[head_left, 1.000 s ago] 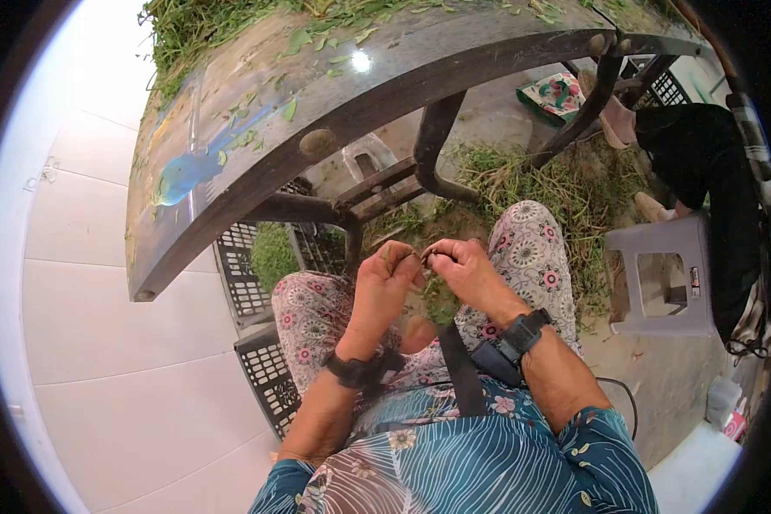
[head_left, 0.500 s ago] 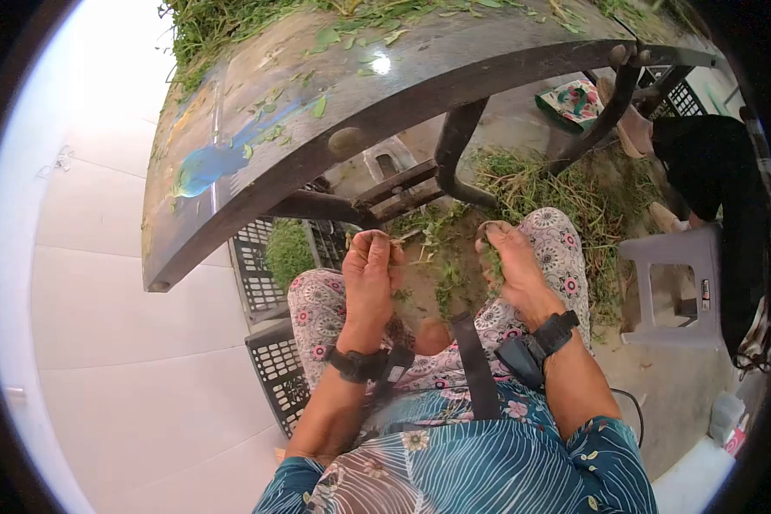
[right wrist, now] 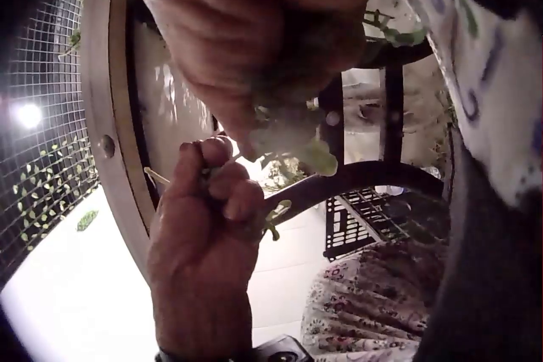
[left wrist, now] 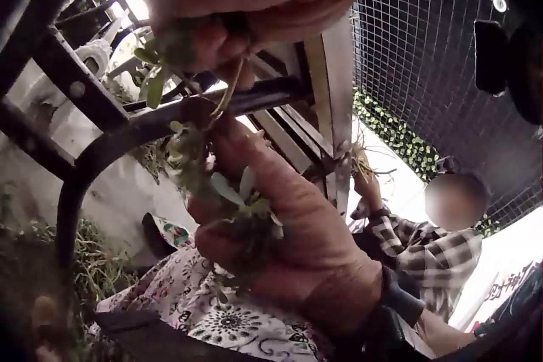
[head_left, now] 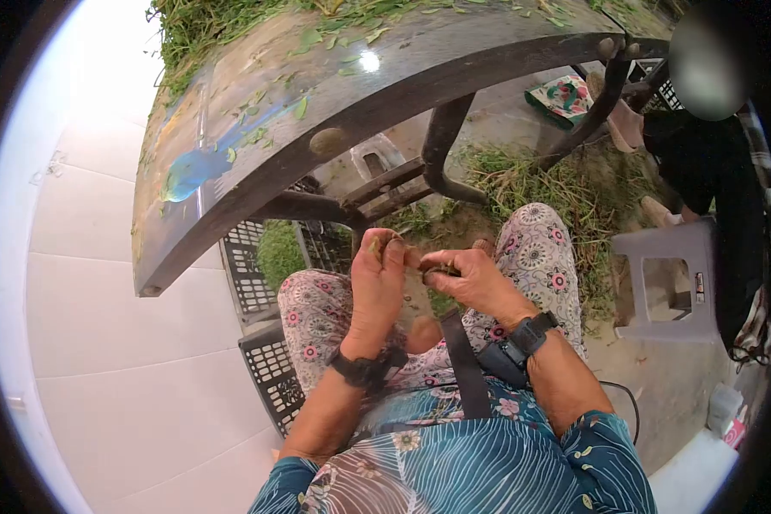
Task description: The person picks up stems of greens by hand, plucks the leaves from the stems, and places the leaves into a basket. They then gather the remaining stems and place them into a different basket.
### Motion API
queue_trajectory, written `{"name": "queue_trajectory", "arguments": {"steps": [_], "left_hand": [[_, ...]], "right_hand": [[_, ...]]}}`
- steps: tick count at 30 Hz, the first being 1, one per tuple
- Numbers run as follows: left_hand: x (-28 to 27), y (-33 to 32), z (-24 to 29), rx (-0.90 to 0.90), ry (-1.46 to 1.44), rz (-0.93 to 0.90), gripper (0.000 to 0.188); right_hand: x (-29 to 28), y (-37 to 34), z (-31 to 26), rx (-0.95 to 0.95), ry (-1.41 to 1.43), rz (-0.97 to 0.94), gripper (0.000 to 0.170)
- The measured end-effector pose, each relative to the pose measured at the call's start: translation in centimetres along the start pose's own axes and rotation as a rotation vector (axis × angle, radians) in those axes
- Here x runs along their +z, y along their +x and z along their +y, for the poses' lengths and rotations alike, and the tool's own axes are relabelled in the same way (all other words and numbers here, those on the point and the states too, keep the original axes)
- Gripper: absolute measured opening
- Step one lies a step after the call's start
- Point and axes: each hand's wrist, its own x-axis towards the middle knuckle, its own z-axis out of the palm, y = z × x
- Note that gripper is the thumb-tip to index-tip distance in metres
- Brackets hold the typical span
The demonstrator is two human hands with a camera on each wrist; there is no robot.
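Fingertips nearly meet above the knees, where the left hand (head_left: 378,283) and right hand (head_left: 478,284) work close together. Curled fingers of the left hand (right wrist: 208,226) pinch a thin stem (right wrist: 156,175) in the right wrist view. Leafy green sprigs (left wrist: 243,201) are gripped in the right hand (left wrist: 297,239), seen in the left wrist view. Another stem (left wrist: 227,95) runs between the two hands there. Exactly which fingers touch it is partly hidden.
A wooden table (head_left: 257,111) with scattered greens arches ahead. Cut stems (head_left: 565,201) heap on the floor near a grey stool (head_left: 666,278). Black crates (head_left: 270,377) stand at left, near bright greens (head_left: 279,254). Another person's dark-trousered leg (head_left: 690,163) is at right.
Half a second ago the hands were apart, with a strand near the left fingers; now they have come together again. The head view has shifted slightly.
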Motion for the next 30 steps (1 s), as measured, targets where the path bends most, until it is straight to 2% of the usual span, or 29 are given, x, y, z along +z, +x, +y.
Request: {"name": "queue_trajectory", "arguments": {"steps": [3, 6, 9, 12, 15, 18, 20, 21, 22, 23, 25, 28, 29, 30], "left_hand": [[-0.3, 0.2, 0.2, -0.065, -0.049, 0.000, 0.016], [0.0, 0.2, 0.4, -0.099, -0.062, 0.002, 0.017], [0.0, 0.2, 0.0, -0.090, -0.078, -0.001, 0.015], [0.0, 0.1, 0.0, -0.052, 0.005, -0.029, 0.013], [0.6, -0.2, 0.4, -0.056, 0.084, -0.068, 0.011], [1.4, -0.8, 1.2, 0.160, 0.262, -0.081, 0.012], [0.6, 0.2, -1.6, 0.626, 0.641, -0.018, 0.012], [0.7, 0.0, -1.3, 0.215, 0.248, 0.007, 0.012], [0.8, -0.3, -0.6, -0.199, -0.142, 0.007, 0.013], [0.4, -0.3, 0.0, -0.227, -0.181, -0.004, 0.013], [-0.3, -0.2, -0.3, -0.296, -0.271, -0.019, 0.013], [-0.5, -0.5, -1.3, -0.381, -0.374, -0.040, 0.015], [-0.3, -0.6, -1.4, -0.389, -0.373, -0.046, 0.015], [-0.3, -0.7, -1.1, -0.399, -0.369, -0.046, 0.016]], "right_hand": [[-0.1, 0.0, 0.1, 0.018, -0.179, -0.058, 0.028], [0.0, 0.0, -0.1, 0.085, -0.141, -0.150, 0.027], [0.3, -0.1, 0.1, 0.071, 0.064, -0.090, 0.026], [0.6, -0.1, 1.4, 0.052, -0.006, -0.068, 0.025], [0.5, 0.1, 1.3, -0.015, -0.107, 0.047, 0.025], [-1.0, 0.4, 0.1, 0.367, 0.222, 0.189, 0.025], [-1.4, 0.5, 0.2, 0.405, 0.400, 0.339, 0.026], [-1.5, 0.5, 0.7, 0.417, 0.491, 0.413, 0.027], [-1.3, 0.5, 1.5, 0.392, 0.407, 0.305, 0.028], [-1.1, 0.5, 2.1, 0.371, 0.327, 0.193, 0.030], [-0.9, -0.2, 0.3, 0.331, 0.560, -0.091, 0.030], [-0.6, -0.6, -0.7, 0.235, 0.435, -0.275, 0.030], [-0.3, -0.5, 0.1, 0.247, 0.493, -0.266, 0.030], [-0.7, -0.9, -0.2, 0.197, 0.339, -0.144, 0.031]]}}
